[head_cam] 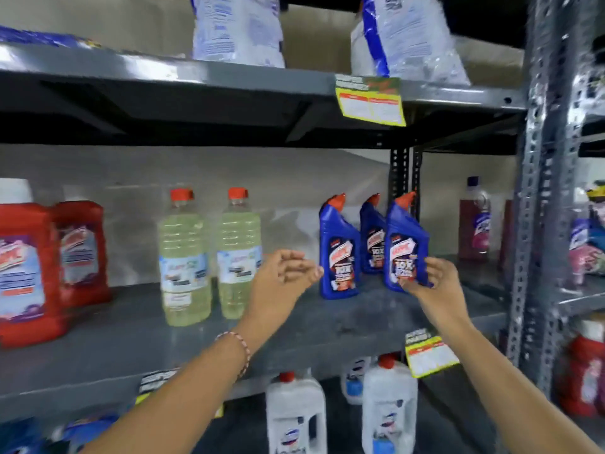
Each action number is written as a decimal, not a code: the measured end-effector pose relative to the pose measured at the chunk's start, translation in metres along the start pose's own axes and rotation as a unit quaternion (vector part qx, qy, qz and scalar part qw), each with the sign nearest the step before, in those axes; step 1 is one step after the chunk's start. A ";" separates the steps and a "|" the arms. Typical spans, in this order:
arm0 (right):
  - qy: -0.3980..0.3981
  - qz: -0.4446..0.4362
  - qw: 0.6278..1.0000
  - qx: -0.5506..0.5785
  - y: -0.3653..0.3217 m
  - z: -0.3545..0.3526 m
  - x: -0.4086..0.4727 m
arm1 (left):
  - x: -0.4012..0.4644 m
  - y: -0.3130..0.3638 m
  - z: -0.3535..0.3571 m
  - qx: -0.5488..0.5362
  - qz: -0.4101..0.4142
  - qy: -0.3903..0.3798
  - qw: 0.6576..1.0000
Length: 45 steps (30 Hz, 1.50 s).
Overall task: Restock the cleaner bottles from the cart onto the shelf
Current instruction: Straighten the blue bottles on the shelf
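Three blue cleaner bottles with red angled caps stand on the grey middle shelf. My right hand grips the rightmost blue bottle at its lower front; the bottle stands upright on the shelf. The left blue bottle stands just right of my left hand, whose fingers are loosely curled and hold nothing, close to it but apart. A third blue bottle stands behind, between the other two. The cart is out of view.
Two pale yellow bottles stand left of my hands, and red jugs at the far left. White jugs sit on the shelf below. Bags lie on the top shelf. A metal upright bounds the right.
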State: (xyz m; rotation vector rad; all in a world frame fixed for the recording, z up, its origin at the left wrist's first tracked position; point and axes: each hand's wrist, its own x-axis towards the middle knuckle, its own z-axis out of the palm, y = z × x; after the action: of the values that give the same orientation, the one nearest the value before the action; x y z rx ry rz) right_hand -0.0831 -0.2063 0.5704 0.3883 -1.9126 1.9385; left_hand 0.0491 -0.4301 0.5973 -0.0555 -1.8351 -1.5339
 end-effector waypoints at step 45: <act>-0.355 0.118 0.913 0.162 0.060 -0.033 0.148 | 0.071 -0.081 0.115 0.078 -0.171 -0.044 0.981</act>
State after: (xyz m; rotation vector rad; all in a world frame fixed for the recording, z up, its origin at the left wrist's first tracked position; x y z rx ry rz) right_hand -0.2393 -0.1609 0.5839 1.1400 -2.1036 2.5269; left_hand -0.0976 -0.3817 0.5664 0.2842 -2.1126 -1.6277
